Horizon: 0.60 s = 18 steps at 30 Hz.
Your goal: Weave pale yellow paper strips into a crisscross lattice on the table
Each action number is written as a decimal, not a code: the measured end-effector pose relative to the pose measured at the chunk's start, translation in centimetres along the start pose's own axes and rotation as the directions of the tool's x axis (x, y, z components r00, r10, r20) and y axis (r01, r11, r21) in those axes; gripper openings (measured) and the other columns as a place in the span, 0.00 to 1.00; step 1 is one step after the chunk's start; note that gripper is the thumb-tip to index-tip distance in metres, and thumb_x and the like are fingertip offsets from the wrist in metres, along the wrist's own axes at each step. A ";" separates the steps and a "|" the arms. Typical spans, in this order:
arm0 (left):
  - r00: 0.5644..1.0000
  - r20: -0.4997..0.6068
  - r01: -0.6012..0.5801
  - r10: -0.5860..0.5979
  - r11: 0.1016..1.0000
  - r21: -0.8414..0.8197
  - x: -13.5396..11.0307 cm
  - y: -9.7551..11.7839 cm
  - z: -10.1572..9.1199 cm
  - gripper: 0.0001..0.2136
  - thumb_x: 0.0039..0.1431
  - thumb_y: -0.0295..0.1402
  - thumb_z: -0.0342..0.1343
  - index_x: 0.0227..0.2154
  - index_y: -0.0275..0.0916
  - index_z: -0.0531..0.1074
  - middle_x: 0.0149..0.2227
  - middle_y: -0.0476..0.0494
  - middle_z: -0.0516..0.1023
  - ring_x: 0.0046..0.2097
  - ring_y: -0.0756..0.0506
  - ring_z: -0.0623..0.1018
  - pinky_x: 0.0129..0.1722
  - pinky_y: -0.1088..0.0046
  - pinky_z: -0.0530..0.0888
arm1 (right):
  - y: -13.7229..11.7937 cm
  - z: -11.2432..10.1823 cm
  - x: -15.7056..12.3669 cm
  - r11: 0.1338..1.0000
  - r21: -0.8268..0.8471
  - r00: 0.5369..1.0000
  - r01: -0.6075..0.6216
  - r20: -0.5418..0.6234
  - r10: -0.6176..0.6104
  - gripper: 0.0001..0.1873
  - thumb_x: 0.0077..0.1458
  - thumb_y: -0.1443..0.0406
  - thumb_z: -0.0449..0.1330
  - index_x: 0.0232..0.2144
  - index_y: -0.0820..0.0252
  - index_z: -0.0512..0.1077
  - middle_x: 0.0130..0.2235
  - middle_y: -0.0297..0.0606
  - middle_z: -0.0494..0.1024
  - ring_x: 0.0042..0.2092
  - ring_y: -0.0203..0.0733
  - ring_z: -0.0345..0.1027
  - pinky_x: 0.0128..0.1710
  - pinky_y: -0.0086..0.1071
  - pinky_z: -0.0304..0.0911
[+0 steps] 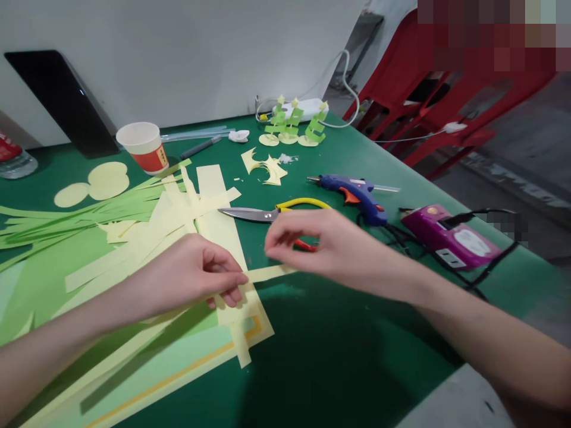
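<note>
My left hand [218,273] pinches a narrow pale yellow paper strip [272,273] between thumb and fingers, above a pile of yellow paper pieces. The strip reaches right and passes under my right hand [307,238]. The fingers of that hand are curled with the tips together; whether anything small is between them I cannot make out. Just behind it lie scissors [252,214] with yellow and red handles, partly hidden by the hand. Wider yellow paper strips [212,178] lie crossed beside my left hand.
A blue glue gun [357,193] and a purple power socket block [450,238] with black cords lie right. Small paper plants [288,128] on round bases stand at the back, near yellow scraps [267,168]. Left are green strips [89,217], paper discs [107,181] and a paper cup [145,148].
</note>
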<state>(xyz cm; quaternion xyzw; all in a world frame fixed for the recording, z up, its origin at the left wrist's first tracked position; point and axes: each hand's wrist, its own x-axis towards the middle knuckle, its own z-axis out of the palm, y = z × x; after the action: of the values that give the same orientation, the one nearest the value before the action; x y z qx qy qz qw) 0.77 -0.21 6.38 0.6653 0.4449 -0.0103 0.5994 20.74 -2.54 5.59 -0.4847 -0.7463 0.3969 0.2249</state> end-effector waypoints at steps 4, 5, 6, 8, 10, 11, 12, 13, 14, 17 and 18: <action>0.999 -0.035 -0.039 0.040 0.999 0.024 -0.1 -0.3 0.6 0.10 0.53 0.33 0.53 0.21 0.38 0.76 0.23 0.51 0.79 0.24 0.54 0.75 0.23 0.87 0.70 | -1.1 2.1 0.9 0.997 -0.038 0.986 -0.071 0.150 0.075 0.05 0.46 0.69 0.54 0.24 0.62 0.70 0.27 0.34 0.72 0.29 0.33 0.61 0.28 0.27 0.57; 0.998 -0.041 -0.042 0.043 0.999 0.029 -0.1 -0.3 0.6 0.10 0.53 0.33 0.52 0.21 0.38 0.76 0.24 0.50 0.79 0.25 0.54 0.75 0.24 0.86 0.71 | -1.2 2.1 1.0 0.996 -0.043 0.983 -0.081 0.163 0.087 0.05 0.45 0.69 0.53 0.24 0.62 0.70 0.27 0.34 0.72 0.29 0.33 0.61 0.27 0.27 0.56; 0.998 -0.043 -0.043 0.045 0.999 0.031 -0.2 -0.4 0.6 0.10 0.53 0.32 0.52 0.22 0.38 0.76 0.24 0.50 0.79 0.25 0.53 0.76 0.24 0.85 0.71 | -1.2 2.1 1.0 0.996 -0.043 0.983 -0.078 0.165 0.084 0.05 0.44 0.70 0.53 0.24 0.62 0.69 0.26 0.34 0.71 0.28 0.32 0.60 0.27 0.27 0.56; 0.998 -0.040 -0.049 0.050 0.998 0.025 -0.3 -0.4 0.6 0.10 0.53 0.32 0.52 0.22 0.38 0.76 0.25 0.50 0.80 0.26 0.53 0.76 0.24 0.85 0.71 | -1.2 1.9 1.0 0.998 -0.023 0.985 -0.061 0.161 0.064 0.04 0.43 0.69 0.54 0.23 0.62 0.69 0.25 0.32 0.71 0.27 0.31 0.59 0.25 0.26 0.56; 0.998 -0.020 -0.057 0.058 0.998 0.030 -0.4 -0.2 0.5 0.09 0.53 0.32 0.52 0.23 0.37 0.76 0.24 0.50 0.79 0.25 0.53 0.75 0.24 0.85 0.71 | -1.0 1.7 0.8 0.998 0.022 0.983 -0.060 0.175 0.055 0.03 0.42 0.69 0.55 0.22 0.62 0.69 0.24 0.32 0.71 0.25 0.30 0.59 0.23 0.25 0.55; 0.998 -0.013 -0.061 0.061 0.997 0.041 -0.5 -0.1 0.5 0.09 0.53 0.32 0.53 0.23 0.37 0.76 0.24 0.50 0.79 0.25 0.53 0.75 0.24 0.85 0.71 | -1.0 1.6 0.7 0.997 0.045 0.982 -0.063 0.183 0.054 0.03 0.42 0.69 0.55 0.22 0.62 0.69 0.24 0.32 0.71 0.24 0.29 0.59 0.22 0.24 0.55; 0.998 -0.012 -0.063 0.063 0.996 0.059 -0.6 0.0 0.4 0.09 0.53 0.33 0.53 0.23 0.37 0.76 0.24 0.50 0.79 0.25 0.53 0.75 0.24 0.85 0.71 | -0.9 1.4 0.6 0.996 0.060 0.981 -0.066 0.185 0.054 0.03 0.42 0.69 0.55 0.21 0.63 0.69 0.24 0.32 0.71 0.23 0.28 0.59 0.22 0.23 0.55; 0.998 -0.013 -0.067 0.068 0.995 0.079 -0.7 0.1 0.2 0.09 0.53 0.33 0.54 0.24 0.37 0.77 0.24 0.50 0.79 0.25 0.53 0.75 0.24 0.85 0.70 | -0.8 1.2 0.5 0.996 0.067 0.982 -0.067 0.180 0.054 0.03 0.42 0.69 0.56 0.21 0.63 0.69 0.23 0.31 0.71 0.23 0.28 0.60 0.21 0.23 0.55; 0.997 -0.019 -0.069 0.072 0.993 0.100 -0.8 0.2 0.0 0.09 0.53 0.34 0.54 0.23 0.38 0.77 0.23 0.50 0.79 0.25 0.53 0.75 0.23 0.85 0.70 | -0.7 1.0 0.4 0.996 0.063 0.984 -0.069 0.170 0.058 0.03 0.41 0.69 0.56 0.20 0.63 0.69 0.22 0.31 0.71 0.22 0.28 0.60 0.21 0.22 0.55; 0.996 -0.041 -0.071 0.078 0.985 0.160 -1.1 0.5 -0.8 0.11 0.53 0.36 0.54 0.23 0.38 0.77 0.23 0.49 0.79 0.25 0.53 0.75 0.23 0.85 0.69 | -0.3 -0.2 0.0 0.991 0.023 0.979 -0.131 0.158 0.126 0.04 0.40 0.71 0.55 0.18 0.62 0.68 0.20 0.30 0.70 0.22 0.30 0.64 0.21 0.23 0.57; 0.996 -0.044 -0.067 0.076 0.982 0.174 -1.2 0.5 -1.1 0.11 0.53 0.36 0.54 0.23 0.38 0.77 0.24 0.49 0.79 0.26 0.52 0.76 0.24 0.85 0.70 | -0.1 -0.8 -0.2 0.987 0.016 0.974 -0.163 0.161 0.158 0.04 0.40 0.71 0.55 0.18 0.62 0.68 0.19 0.30 0.71 0.22 0.31 0.65 0.21 0.24 0.58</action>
<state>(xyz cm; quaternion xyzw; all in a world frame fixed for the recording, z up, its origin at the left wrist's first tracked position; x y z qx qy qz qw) -0.19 0.04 7.77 0.7302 0.4332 -0.0103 0.5282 21.34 -2.45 6.10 -0.5068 -0.7144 0.4620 0.1388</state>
